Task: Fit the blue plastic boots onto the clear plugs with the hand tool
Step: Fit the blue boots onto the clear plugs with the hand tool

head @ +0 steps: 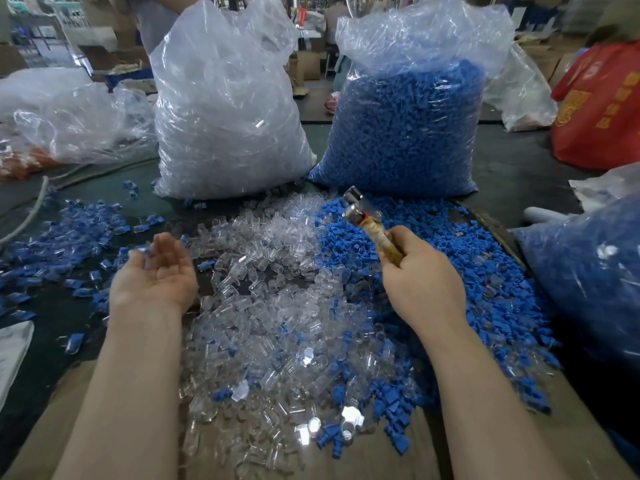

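Gripping the hand tool (pixel 372 226) by its handle in your right hand (pixel 420 275), you hold its metal head above the seam where the loose clear plugs (pixel 263 306) meet the loose blue boots (pixel 460 271) on the table (pixel 512 168), while your left hand (pixel 156 271) lies palm up with fingers relaxed, something small and blurred at its fingertips. Beyond the piles stand two clear bags, the left bag (pixel 225 109) full of clear plugs and the right bag (pixel 412 126) full of blue boots.

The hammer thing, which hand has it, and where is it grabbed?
The right hand grips the hand tool by its yellowish handle, metal head up. The left hand is open.
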{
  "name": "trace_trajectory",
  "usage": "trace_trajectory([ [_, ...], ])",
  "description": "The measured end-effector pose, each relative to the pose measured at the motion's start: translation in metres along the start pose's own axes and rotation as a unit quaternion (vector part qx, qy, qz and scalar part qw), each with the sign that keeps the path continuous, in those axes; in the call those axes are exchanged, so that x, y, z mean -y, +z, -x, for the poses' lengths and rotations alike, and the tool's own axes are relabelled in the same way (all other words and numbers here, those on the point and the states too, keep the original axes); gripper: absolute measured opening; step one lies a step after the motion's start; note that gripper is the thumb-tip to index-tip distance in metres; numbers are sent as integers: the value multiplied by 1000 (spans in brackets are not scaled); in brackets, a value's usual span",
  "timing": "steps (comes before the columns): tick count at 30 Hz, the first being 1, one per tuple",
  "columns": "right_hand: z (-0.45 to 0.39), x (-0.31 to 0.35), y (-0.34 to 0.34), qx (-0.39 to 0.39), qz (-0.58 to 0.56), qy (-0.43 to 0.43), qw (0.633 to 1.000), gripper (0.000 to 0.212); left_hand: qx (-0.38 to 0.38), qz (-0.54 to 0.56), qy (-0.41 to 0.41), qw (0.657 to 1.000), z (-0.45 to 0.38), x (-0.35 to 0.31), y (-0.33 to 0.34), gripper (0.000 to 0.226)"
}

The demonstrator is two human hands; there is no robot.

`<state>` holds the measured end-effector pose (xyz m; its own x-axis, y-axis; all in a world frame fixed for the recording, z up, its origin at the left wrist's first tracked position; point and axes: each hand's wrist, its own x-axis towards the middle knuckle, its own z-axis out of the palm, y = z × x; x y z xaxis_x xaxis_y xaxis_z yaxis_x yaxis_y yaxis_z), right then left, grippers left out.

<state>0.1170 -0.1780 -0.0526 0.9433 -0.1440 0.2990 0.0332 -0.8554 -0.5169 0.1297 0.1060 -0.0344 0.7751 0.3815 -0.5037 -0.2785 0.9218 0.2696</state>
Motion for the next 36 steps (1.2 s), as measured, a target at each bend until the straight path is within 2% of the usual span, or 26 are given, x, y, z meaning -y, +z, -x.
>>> trace_trajectory([
  [5,-5,-5,1,43,-9,58,997,13,12,-6,14,1000,2,-3,0,37],
  [8,-5,-5,2,67,2,88,994,17,36,-132,5,991,8,5,3,24],
  [11,-6,-5,4,83,50,97,991,20,86,-305,26,948,15,18,7,14],
  [14,-7,-3,6,88,77,96,988,24,133,-454,73,878,22,31,9,8],
  [17,-5,1,9,85,116,79,986,22,183,-585,120,781,24,40,6,8],
  [21,-3,4,10,89,153,80,981,25,192,-749,196,603,23,47,0,3],
  [23,-4,4,10,88,162,90,979,19,182,-814,216,507,21,50,-3,11],
  [25,-4,3,10,90,172,100,976,13,176,-858,213,434,21,52,-4,15],
  [30,-5,-1,8,79,159,111,978,11,177,-894,219,349,23,58,-4,8],
  [33,-5,-4,7,55,109,111,986,13,172,-899,250,316,25,63,-4,7],
  [35,-5,-5,5,29,54,104,993,12,179,-897,255,313,24,65,-5,7],
  [36,-6,-5,4,17,24,99,995,12,184,-892,251,327,24,65,-6,6],
])
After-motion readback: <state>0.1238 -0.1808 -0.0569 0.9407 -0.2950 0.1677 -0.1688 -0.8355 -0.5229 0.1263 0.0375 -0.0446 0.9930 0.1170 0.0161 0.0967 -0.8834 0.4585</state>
